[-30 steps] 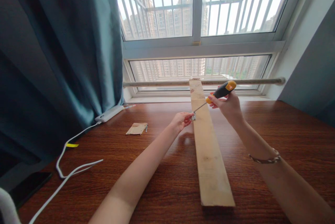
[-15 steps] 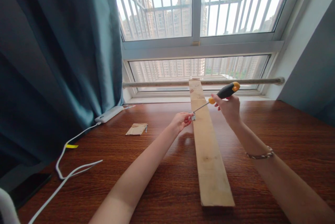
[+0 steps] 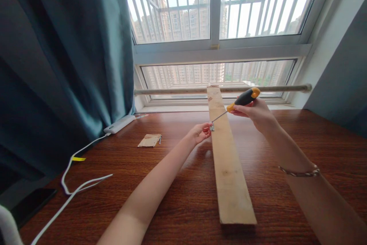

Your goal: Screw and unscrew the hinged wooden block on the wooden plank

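Observation:
A long wooden board (image 3: 229,168) lies on the brown table, its far end at the window rail. On its left edge sits a small metal bracket (image 3: 212,127). My left hand (image 3: 200,133) pinches at the bracket from the left, thumb and finger closed on it. In my right hand (image 3: 255,112) is a screwdriver (image 3: 245,98) with a black and yellow handle, held slanting down to the left. The shaft's tip meets the bracket near my left fingertips. Whether a screw is under the tip is too small to tell.
Left of the board, a small piece of cardboard (image 3: 149,140) lies with screws (image 3: 160,140) at its edge. Farther left are a white power strip (image 3: 119,124), white cables (image 3: 69,168) and a dark flat object (image 3: 33,206). A curtain (image 3: 86,46) hangs at the left.
My right hand has turned, and its wrist and forearm have shifted right. The screwdriver handle has moved slightly left, its tip still at the bracket. My left hand has barely moved.

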Demonstrator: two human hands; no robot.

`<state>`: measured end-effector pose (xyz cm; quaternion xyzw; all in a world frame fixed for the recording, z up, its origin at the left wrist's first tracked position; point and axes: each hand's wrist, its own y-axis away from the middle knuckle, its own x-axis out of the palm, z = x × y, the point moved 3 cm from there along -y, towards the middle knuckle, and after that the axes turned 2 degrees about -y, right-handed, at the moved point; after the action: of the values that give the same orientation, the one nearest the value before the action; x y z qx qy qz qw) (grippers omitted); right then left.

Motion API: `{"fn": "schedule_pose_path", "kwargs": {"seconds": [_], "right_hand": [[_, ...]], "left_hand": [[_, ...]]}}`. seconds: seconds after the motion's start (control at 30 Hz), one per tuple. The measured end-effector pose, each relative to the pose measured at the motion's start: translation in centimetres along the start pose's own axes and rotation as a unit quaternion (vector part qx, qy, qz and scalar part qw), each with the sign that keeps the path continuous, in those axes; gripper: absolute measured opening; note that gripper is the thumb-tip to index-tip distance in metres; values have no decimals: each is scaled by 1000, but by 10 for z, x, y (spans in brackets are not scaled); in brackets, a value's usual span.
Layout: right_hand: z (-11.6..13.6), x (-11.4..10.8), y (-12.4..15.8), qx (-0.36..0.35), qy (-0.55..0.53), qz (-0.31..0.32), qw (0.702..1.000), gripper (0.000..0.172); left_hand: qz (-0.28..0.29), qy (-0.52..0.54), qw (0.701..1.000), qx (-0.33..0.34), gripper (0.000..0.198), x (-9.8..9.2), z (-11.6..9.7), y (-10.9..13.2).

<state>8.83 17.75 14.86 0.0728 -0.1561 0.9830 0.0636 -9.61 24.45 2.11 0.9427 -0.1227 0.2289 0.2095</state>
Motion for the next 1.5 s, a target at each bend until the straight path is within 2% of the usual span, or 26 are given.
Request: {"fn": "schedule_pose_path", "kwargs": {"seconds": [0.13, 0.2, 0.27, 0.33, 0.4, 0.43, 0.47, 0.53, 0.63, 0.73, 0.83, 0.9, 1.0, 1.07, 1.33, 1.5], "right_hand": [[2, 1, 1, -14, 8, 17, 1000, 28], [1, 1, 0, -30, 46, -4, 998, 28], [1, 0, 1, -65, 132, -38, 988, 29], [3, 1, 3, -129, 252, -85, 955, 32], [6, 3, 7, -196, 345, -136, 908, 32], [6, 4, 9, -219, 363, -154, 892, 31], [6, 6, 11, -229, 360, -158, 890, 30], [3, 9, 11, -217, 297, -130, 921, 31], [1, 13, 8, -159, 151, -59, 974, 34], [2, 14, 6, -103, 50, -5, 993, 40], [2, 13, 7, -91, 42, 5, 995, 42], [0, 11, 8, -112, 101, -41, 988, 41], [-4, 7, 10, -155, 207, -130, 957, 40], [-5, 5, 10, -171, 237, -160, 943, 39], [11, 1, 12, -160, 214, -145, 953, 32], [7, 5, 13, -169, 259, -128, 942, 36]], "left_hand": [[3, -22, 1000, -13, 4, -1, 1, -1], [-5, -33, 999, -12, 4, -2, 2, -1], [-17, -46, 999, -7, 3, -1, 1, 0], [-29, -61, 998, -1, 5, -1, 1, 1], [-38, -70, 997, 6, 7, 0, 0, 3], [-42, -73, 996, 10, 6, 0, 0, 3], [-46, -74, 996, 15, 6, 0, 0, 3], [-50, -75, 996, 23, 6, 0, 0, 2], [-46, -74, 996, 31, 5, 0, 0, 0], [-46, -70, 996, 34, 4, 1, 0, -1], [-50, -72, 996, 36, 4, 2, 0, 1], [-53, -77, 995, 37, 5, 2, 0, 3], [-56, -92, 993, 37, 5, 2, -1, 5], [-54, -105, 992, 37, 5, 1, -1, 5], [-61, -140, 988, 40, 16, 0, -3, 6], [-69, -153, 985, 26, 15, 0, -3, 7]]}}
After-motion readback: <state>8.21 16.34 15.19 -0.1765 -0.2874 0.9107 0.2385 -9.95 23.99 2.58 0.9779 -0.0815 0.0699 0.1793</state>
